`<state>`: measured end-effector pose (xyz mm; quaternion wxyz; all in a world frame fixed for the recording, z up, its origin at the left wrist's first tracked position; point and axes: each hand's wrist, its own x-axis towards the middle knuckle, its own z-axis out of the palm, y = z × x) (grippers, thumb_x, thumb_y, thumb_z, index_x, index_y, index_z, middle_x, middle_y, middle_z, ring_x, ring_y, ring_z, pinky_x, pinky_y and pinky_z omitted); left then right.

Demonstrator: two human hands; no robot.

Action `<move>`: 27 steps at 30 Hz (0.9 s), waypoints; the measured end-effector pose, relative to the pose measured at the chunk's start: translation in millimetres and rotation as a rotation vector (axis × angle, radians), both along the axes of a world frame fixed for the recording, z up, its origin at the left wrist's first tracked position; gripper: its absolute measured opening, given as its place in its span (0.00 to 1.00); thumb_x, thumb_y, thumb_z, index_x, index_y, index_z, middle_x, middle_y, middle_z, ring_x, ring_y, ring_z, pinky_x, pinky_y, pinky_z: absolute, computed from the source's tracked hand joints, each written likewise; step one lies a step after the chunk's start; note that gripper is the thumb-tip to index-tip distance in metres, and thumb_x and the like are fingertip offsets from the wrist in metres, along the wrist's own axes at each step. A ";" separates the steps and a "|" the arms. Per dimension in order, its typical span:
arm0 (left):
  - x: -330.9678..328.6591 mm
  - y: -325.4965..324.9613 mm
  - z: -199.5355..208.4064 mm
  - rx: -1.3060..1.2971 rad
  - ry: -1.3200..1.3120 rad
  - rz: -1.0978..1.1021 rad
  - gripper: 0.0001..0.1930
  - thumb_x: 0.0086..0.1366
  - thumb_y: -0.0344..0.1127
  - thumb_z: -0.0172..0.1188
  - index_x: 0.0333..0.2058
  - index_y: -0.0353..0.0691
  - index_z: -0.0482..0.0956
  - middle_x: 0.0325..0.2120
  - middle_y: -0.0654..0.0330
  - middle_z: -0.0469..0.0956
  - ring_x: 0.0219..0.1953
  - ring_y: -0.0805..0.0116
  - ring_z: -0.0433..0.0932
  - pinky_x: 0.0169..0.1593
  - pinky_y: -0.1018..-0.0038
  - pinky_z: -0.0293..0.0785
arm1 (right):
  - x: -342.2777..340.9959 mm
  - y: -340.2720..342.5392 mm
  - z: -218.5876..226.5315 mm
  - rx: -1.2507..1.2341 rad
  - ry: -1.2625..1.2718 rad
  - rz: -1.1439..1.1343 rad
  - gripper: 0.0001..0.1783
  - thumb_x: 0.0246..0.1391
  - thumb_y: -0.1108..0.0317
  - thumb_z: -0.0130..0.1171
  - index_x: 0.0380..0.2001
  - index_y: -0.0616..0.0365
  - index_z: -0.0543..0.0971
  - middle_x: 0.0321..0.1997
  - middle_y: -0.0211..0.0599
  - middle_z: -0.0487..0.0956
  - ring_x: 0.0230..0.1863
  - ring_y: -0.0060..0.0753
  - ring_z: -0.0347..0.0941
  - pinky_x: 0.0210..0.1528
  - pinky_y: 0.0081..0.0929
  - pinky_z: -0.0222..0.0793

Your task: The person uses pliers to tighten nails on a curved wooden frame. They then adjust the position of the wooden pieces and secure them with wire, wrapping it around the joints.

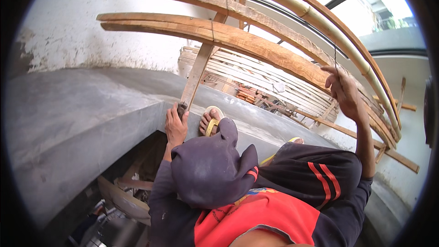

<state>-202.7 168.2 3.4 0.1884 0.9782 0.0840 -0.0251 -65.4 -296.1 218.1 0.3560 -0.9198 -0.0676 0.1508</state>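
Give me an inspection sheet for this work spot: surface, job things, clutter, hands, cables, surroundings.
Surface: grey concrete ledge, bare and dusty, with a dark opening below it.
Job's things: curved wooden planks and a pale bamboo pole across a wooden upright; a thin wire hangs by the planks.
Clutter: stacked wooden slats behind; timber scraps in the opening.
Hands: the wearer's own are not in view; a hooded co-worker's one hand grips the upright's foot, the other hand is raised at the wire.
Cables: nothing seen.
Surroundings: stained white wall; window at upper right.
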 end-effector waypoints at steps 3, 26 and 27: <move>-6.7 -0.5 -6.0 -0.044 -0.112 0.010 0.28 0.65 0.45 0.54 0.57 0.33 0.62 0.47 0.45 0.66 0.50 0.46 0.68 0.51 0.57 0.67 | 9.3 9.4 34.9 -0.088 -0.007 -0.152 0.18 0.62 0.72 0.40 0.53 0.61 0.72 0.20 0.37 0.70 0.20 0.27 0.64 0.26 0.29 0.63; 25.5 21.7 -7.2 -0.190 -0.097 -0.334 0.38 0.59 0.38 0.60 0.63 0.33 0.52 0.53 0.41 0.58 0.53 0.43 0.63 0.56 0.55 0.61 | 186.8 130.6 151.0 -0.956 -0.644 0.471 0.19 0.60 0.72 0.39 0.50 0.67 0.73 0.46 0.54 0.77 0.49 0.49 0.74 0.52 0.40 0.70; 25.4 23.0 -6.3 -0.169 -0.103 -0.332 0.38 0.59 0.39 0.60 0.63 0.33 0.51 0.53 0.42 0.58 0.53 0.43 0.63 0.56 0.55 0.61 | 191.9 144.5 144.0 -0.902 -0.579 0.448 0.19 0.58 0.74 0.39 0.49 0.66 0.73 0.49 0.56 0.76 0.51 0.50 0.73 0.53 0.40 0.70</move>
